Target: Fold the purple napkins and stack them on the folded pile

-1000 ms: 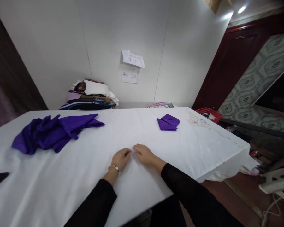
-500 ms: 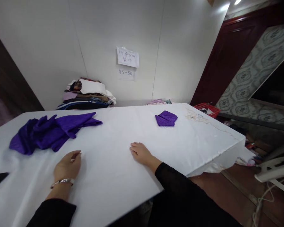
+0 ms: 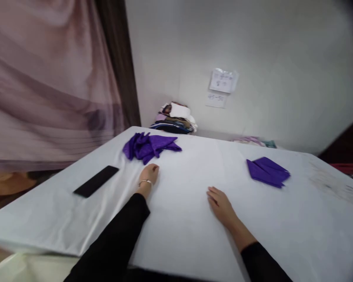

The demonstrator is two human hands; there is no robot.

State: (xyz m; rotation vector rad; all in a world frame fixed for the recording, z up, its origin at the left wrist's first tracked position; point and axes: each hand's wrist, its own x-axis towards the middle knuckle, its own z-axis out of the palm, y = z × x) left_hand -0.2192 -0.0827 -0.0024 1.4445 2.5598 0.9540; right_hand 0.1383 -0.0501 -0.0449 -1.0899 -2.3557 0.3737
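L hand (image 3: 149, 175) half-curled, can't tell if gripping, nr crumpled purple cloth (image 3: 148, 147); R hand (image 3: 221, 203) loosely spread over wht tablecloth (image 3: 188, 172).

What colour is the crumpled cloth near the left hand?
The crumpled cloth is purple, clearest in the head view.

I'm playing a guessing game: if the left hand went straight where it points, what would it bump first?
Probably the crumpled purple cloth just ahead of the left hand, though the hand's height is unclear; it might pass over.
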